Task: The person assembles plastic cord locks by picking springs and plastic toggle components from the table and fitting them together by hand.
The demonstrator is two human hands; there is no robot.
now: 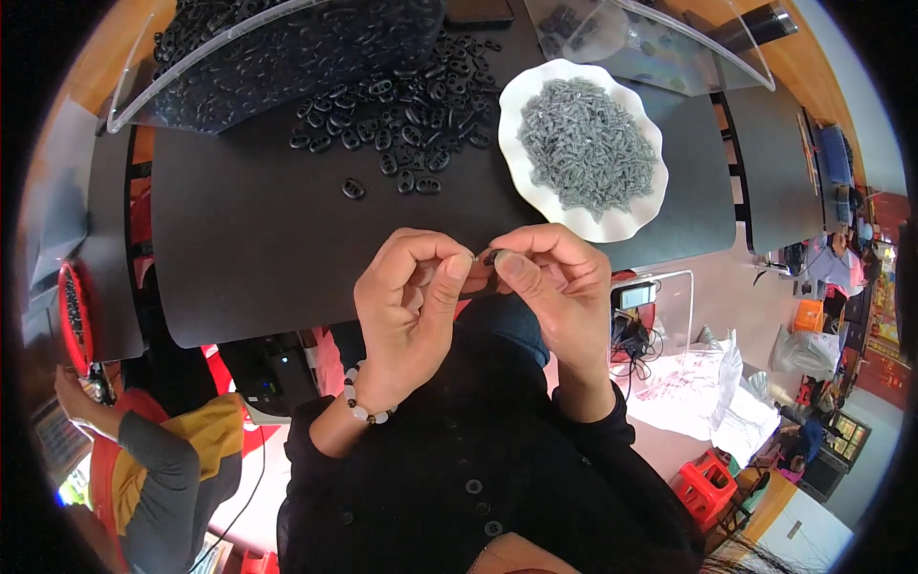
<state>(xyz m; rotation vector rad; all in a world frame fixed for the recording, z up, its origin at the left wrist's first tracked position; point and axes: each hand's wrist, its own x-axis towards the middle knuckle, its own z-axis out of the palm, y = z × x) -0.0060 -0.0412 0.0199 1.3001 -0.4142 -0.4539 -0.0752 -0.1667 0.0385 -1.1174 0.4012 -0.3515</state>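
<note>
Both my hands are raised close together in front of the table's near edge. Pinched between the thumb and fingers of my right hand (562, 292) is a black cord lock piece (491, 257), mostly hidden by the fingertips. My left hand (409, 311), with a beaded bracelet at its wrist, is also closed in a pinch, its fingertips facing the black piece. Something tiny glints there, too small to name. Beyond them lies a loose pile of black oval two-holed pieces (411, 134). A white scalloped plate (513, 158) at the right holds many tiny grey, shiny pieces (588, 143).
A clear bin (287, 72) full of black pieces stands at the back left, another clear bin (660, 48) at the back right. On the left, a person (172, 459) works by a red tray (72, 316). Red stools (706, 488) and white sacks (698, 392) are at the right.
</note>
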